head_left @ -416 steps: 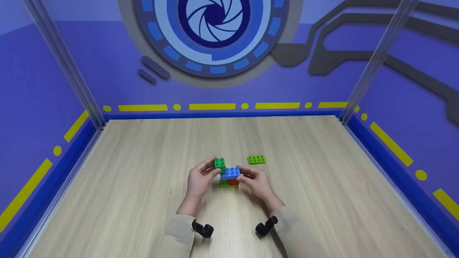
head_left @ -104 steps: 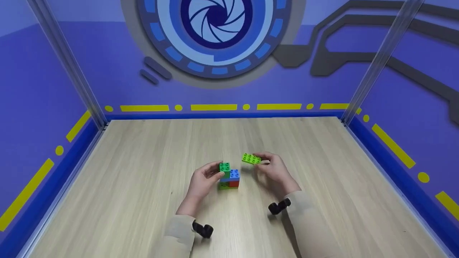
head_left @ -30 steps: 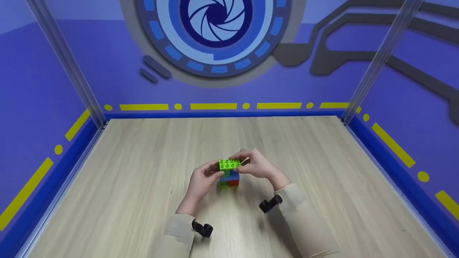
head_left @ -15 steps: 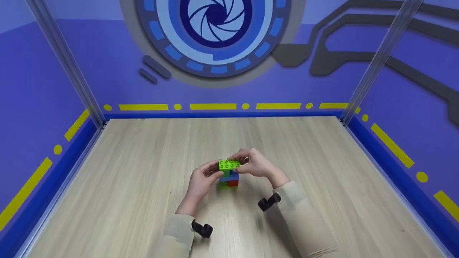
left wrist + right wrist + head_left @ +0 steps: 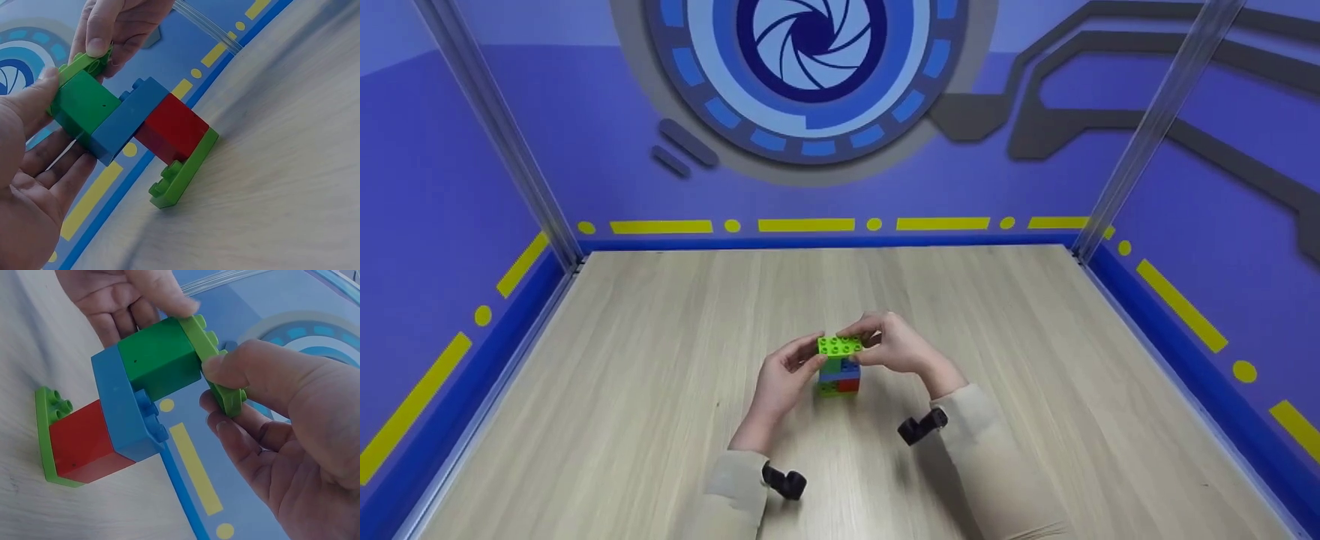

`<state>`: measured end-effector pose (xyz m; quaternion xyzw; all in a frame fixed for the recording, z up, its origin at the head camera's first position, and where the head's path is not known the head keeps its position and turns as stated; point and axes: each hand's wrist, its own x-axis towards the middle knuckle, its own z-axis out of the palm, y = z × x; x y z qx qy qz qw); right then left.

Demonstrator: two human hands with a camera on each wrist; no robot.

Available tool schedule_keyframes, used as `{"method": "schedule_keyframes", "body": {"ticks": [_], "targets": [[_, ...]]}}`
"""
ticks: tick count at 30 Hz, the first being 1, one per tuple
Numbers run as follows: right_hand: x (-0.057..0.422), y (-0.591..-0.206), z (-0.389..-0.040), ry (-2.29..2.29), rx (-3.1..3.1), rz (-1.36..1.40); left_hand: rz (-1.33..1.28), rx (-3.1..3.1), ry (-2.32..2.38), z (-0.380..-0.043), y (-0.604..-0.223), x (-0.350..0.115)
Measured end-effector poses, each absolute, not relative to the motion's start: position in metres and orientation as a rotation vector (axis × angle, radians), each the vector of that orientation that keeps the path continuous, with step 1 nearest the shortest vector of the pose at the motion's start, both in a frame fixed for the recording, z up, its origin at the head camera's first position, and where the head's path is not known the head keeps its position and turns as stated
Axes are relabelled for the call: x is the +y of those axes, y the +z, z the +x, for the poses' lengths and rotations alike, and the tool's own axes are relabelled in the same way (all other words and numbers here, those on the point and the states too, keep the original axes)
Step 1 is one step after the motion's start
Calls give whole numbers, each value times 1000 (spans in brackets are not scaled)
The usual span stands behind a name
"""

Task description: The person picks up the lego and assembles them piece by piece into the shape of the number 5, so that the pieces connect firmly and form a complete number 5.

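A stack of toy building bricks stands on the table, stepped from side to side. From the bottom come a thin lime brick (image 5: 44, 439), a red brick (image 5: 87, 441), a blue brick (image 5: 121, 402) and a green brick (image 5: 84, 104). A second thin lime brick (image 5: 838, 346) lies across the top, its right end jutting out past the green one. My right hand (image 5: 906, 349) pinches that jutting end between thumb and fingers. On the other side, my left hand (image 5: 782, 379) holds the stack's upper part, thumb by the top lime brick's left end, fingers behind.
The wooden table (image 5: 660, 315) spreads out around the stack. Blue-purple panels (image 5: 532, 112) with yellow markings wall it at the back and both sides. A small black camera (image 5: 784, 480) sits on the left wrist, another black camera (image 5: 922, 427) on the right.
The upper lime brick went from the table, in my right hand, onto the green brick. The green brick came down onto the blue one earlier. Lately my left thumb has shifted slightly upward.
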<state>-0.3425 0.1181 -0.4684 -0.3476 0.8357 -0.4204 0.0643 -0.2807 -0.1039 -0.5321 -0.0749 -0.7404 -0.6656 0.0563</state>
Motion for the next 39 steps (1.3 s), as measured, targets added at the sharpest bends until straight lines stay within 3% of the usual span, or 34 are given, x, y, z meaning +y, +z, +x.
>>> {"method": "schedule_keyframes", "body": {"ticks": [13, 39], "targets": [[121, -494, -337, -1611, 2377, -813, -191, -2224, -2031, -281, -531, -102], [121, -497, -335, -1676, 2344, -789, -232, -2143, -2111, -281, -534, -98]]}}
